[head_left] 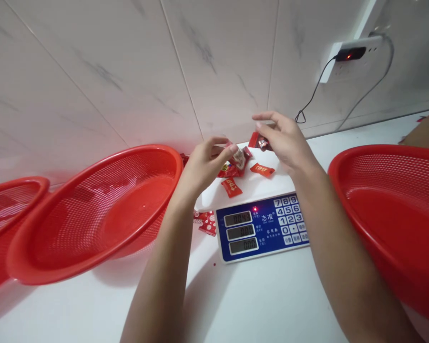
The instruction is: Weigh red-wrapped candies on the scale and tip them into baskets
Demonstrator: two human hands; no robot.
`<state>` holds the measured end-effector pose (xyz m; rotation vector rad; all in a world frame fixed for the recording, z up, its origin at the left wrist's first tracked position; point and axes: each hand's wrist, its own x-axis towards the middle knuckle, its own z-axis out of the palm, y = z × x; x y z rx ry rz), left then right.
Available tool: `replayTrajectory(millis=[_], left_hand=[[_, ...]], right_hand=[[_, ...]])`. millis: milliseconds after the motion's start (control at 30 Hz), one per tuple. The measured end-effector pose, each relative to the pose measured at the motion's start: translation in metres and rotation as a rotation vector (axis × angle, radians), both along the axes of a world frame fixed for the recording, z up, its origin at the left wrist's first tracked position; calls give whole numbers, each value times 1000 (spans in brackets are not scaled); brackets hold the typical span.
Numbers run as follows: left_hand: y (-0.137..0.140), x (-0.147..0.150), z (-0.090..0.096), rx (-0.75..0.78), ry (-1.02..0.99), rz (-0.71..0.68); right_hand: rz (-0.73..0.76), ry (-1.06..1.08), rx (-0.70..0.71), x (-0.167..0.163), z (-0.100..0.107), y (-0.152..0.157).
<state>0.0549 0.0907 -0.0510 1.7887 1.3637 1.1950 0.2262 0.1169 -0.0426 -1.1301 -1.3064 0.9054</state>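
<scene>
My left hand (209,164) is over the left side of the white pan (252,188) of a scale, its thumb and fingers closed on a small clear-and-red wrapped snack (239,158). More red packets lie under it, one with a yellow mark (229,170). My right hand (280,138) is above the pan's far right side, index finger and thumb apart, other fingers mostly hidden. Just below it are a red packet (253,139) and a shiny wrapped piece (263,143); contact is unclear. Two flat red candies, one left (231,187) and one right (262,170), lie on the pan.
The scale's blue panel (268,228) with lit displays faces me. Red mesh baskets stand left (103,214), far left (14,209) and right (386,190). Patterned red packets (208,224) lie beside the scale. Behind is a tiled wall with a power strip (353,52) and cable.
</scene>
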Motion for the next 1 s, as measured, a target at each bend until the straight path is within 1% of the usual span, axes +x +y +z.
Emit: replayTrajectory(millis=[33, 100, 167, 300, 367, 433, 500, 600, 767, 833, 933, 1000], left_hand=[[-1, 0, 1, 5, 28, 19], [-5, 1, 5, 75, 76, 76], [-11, 0, 12, 140, 68, 78], [-21, 2, 22, 113, -15, -60], [-23, 5, 23, 74, -29, -142], [-23, 9, 22, 32, -68, -194], [-21, 12, 18, 8, -135, -185], [-17, 13, 15, 12, -209, -149], [-14, 7, 15, 52, -147, -62], [-13, 5, 14, 88, -114, -10], [-10, 5, 10, 130, -114, 41], [-7, 4, 6, 111, -95, 43]], right_hand=[[-10, 25, -17, 1, 2, 0], [-8, 68, -21, 4, 6, -1], [7, 92, -2, 5, 9, -4], [68, 77, 44, -2, 10, -8], [109, 53, 79, -9, 8, -11], [162, 37, 100, -18, 6, -14], [211, 31, 97, -26, 5, -17], [258, 27, 88, -33, 4, -21], [334, 9, 68, -27, 3, -19], [311, -38, 100, -19, 2, -16], [154, -145, 162, -4, 4, -13], [70, -174, 195, 4, 11, -17]])
